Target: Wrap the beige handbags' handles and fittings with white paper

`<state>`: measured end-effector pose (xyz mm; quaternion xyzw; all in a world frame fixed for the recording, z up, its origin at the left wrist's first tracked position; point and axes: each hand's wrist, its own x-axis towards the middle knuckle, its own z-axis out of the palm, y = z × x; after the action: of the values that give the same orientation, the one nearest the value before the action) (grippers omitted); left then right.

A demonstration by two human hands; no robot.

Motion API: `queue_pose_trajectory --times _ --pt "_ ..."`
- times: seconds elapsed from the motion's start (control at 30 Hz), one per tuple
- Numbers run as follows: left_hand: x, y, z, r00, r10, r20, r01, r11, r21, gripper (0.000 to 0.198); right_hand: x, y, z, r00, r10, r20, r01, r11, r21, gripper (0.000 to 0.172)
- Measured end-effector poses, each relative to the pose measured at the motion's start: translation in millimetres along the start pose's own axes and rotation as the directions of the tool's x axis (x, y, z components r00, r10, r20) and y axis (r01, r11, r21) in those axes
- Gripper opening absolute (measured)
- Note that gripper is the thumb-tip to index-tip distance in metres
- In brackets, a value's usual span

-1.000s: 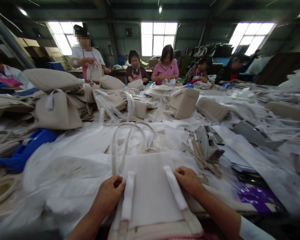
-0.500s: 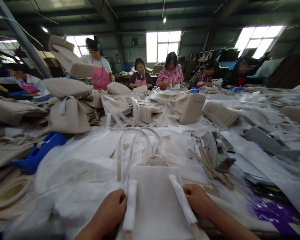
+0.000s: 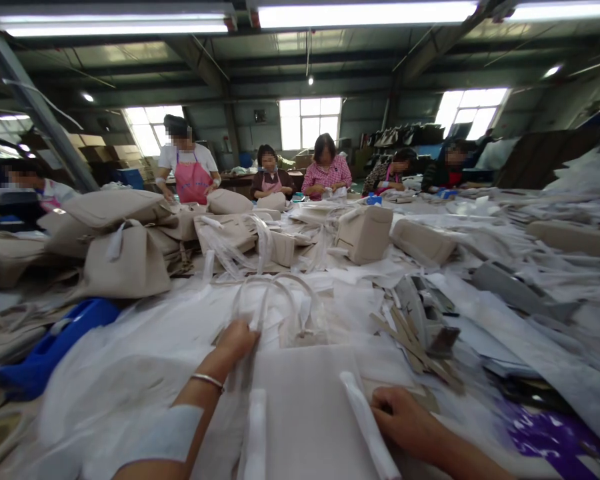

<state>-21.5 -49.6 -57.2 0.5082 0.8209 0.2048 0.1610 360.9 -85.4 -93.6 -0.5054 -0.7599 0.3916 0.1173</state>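
Observation:
A pale handbag (image 3: 305,407) lies in front of me under a white sheet. White wrapped strips run along its left side (image 3: 257,433) and right side (image 3: 365,420). Clear plastic covers its looped handles (image 3: 293,293), which rise at the far end. My left hand (image 3: 236,341) reaches to the base of the left handle loop, its fingers closed on the handle. At the bag's right edge, my right hand (image 3: 400,415) is curled closed beside the wrapped strip; its fingertips are hidden.
A blue tape dispenser (image 3: 60,343) stands left, a grey tape dispenser (image 3: 423,313) right. Beige strips (image 3: 405,340) lie beside the grey one. Beige bags (image 3: 125,260) are piled behind. Several co-workers, one in a pink apron (image 3: 193,175), are across the table.
My left hand has left the bag's left side and moved forward to the handle. The right hand stays by the right edge. My view has tilted up, and a co-worker has put down a bag.

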Motion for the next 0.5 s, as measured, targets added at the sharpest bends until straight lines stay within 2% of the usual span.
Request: queue_pose_trajectory --times 0.13,0.3,0.4,0.5 --pt "11 0 12.7 1.000 -0.003 0.023 0.004 0.999 -0.052 0.020 -1 1 -1 0.999 -0.027 -0.036 0.027 1.000 0.009 0.019" --pt "10 9 13.0 0.999 -0.030 0.042 0.038 0.980 -0.195 0.025 -3 1 -2 0.997 -0.042 -0.057 0.044 0.999 0.029 0.019" --pt "10 24 0.1 0.999 -0.016 0.036 0.027 0.944 -0.328 0.026 -5 2 -10 0.998 -0.065 -0.027 0.066 0.998 0.025 0.020" --pt "11 51 -26.4 0.999 0.027 0.035 -0.005 0.855 -0.518 0.028 -4 2 -26 0.996 -0.070 -0.048 0.070 0.998 0.004 0.021"
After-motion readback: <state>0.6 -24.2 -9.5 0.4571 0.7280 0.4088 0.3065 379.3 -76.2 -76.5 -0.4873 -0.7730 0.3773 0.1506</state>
